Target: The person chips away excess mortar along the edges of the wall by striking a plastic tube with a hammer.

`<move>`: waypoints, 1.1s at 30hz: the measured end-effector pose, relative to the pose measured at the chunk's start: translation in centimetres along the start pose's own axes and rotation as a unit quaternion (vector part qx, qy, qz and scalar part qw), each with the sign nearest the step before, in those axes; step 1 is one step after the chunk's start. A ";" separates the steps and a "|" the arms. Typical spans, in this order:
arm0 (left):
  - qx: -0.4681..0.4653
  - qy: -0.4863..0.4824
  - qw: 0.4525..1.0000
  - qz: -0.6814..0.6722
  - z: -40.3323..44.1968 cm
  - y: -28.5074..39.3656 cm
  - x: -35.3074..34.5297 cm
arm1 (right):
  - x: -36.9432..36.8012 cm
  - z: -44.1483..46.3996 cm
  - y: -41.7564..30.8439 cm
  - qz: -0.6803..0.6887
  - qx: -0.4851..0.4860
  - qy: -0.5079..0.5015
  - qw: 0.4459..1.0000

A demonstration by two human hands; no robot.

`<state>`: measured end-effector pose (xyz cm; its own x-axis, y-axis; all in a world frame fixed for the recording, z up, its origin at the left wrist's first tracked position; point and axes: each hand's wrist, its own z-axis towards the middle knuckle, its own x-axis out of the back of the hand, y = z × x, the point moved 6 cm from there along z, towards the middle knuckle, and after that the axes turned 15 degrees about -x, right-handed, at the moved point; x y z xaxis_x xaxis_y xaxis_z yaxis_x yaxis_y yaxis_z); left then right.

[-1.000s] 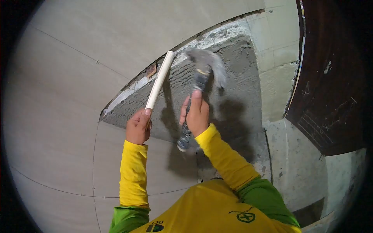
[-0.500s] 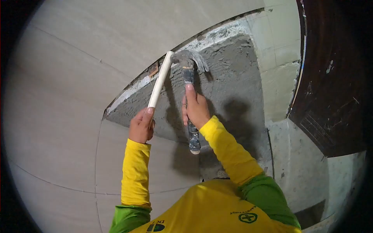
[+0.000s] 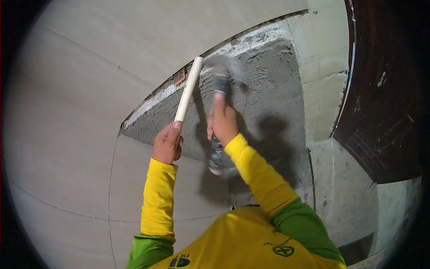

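A pale wooden stick (image 3: 189,89) is gripped at its lower end by my left hand (image 3: 167,142); its top end lies near the edge of the large tiles. My right hand (image 3: 222,122) is wrapped round the dark handle of a claw hammer (image 3: 221,81). The hammer head is smeared by motion and sits just right of the stick's top end; whether they touch I cannot tell. Behind both tools lies rough grey mortar (image 3: 268,76), with a whitish strip along its upper edge.
Large beige tiles (image 3: 80,112) spread over the left and top. A small reddish-brown piece (image 3: 179,77) sits at the tile edge. Pale tiles (image 3: 322,67) and a dark scratched panel (image 3: 380,98) stand on the right. Shadows fall on the mortar.
The hammer swung left to the stick's top end and now shows blurred slightly right of it. My left hand and the stick have shifted slightly right and up in view.
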<state>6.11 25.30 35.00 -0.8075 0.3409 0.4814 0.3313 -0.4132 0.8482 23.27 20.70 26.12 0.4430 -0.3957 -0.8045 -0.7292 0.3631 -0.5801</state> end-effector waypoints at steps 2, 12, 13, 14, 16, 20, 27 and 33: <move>-0.006 0.003 1.000 0.001 0.2 -0.4 0.1 | -0.2 -0.5 -0.5 -0.088 -0.177 -0.056 0.979; 0.003 0.008 1.000 0.008 0.1 -0.2 -0.1 | -0.8 -1.2 0.2 -0.066 -0.138 -0.051 0.987; -0.001 0.010 1.000 0.004 0.2 -0.4 -0.1 | -0.7 -1.4 0.4 -0.039 -0.072 -0.033 0.996; -0.004 0.014 1.000 0.000 0.3 -0.5 0.0 | -0.7 -1.3 0.5 -0.011 -0.005 -0.017 1.000; -0.003 0.007 1.000 -0.003 0.2 -0.6 0.0 | -0.8 -0.5 0.5 0.021 -0.004 0.001 1.000; -0.008 0.009 1.000 0.007 0.3 -0.5 0.0 | -0.3 -0.4 0.1 -0.097 -0.154 -0.058 0.982; -0.013 -0.025 0.999 0.016 0.1 -1.1 0.3 | -0.4 -0.5 0.0 -0.091 -0.167 -0.045 0.981; 0.022 -0.051 0.998 -0.007 0.5 -0.7 0.7 | 3.6 -4.5 0.8 -0.037 -0.111 -0.099 0.988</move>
<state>5.53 26.21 34.90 -0.7596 0.4309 0.4871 0.3435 -0.3702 0.8631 21.92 15.80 23.37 0.5770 -0.2326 -0.7830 -0.7775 0.1374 -0.6137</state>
